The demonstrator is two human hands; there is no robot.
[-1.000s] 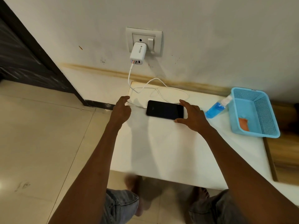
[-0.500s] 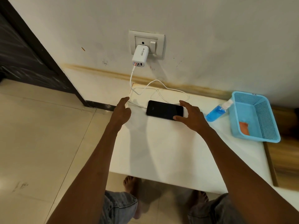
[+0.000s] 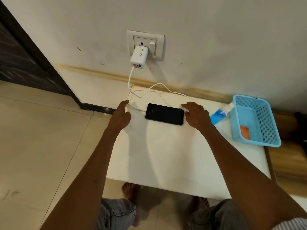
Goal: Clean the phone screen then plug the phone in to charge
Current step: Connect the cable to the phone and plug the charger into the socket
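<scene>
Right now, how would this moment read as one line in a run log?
phone: flat on table, cable at its left end | left hand: by cable | right hand: at phone's right end | charger: in socket

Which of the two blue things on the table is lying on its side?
The blue spray bottle, lying on its side between the right hand and the blue basket. The basket stands upright, open side up.

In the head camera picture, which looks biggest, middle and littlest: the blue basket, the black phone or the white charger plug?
1. Light blue plastic mesh basket
2. Flat black phone
3. White charger plug in the wall socket; it sits farther away, which shrinks it somewhat.
</scene>
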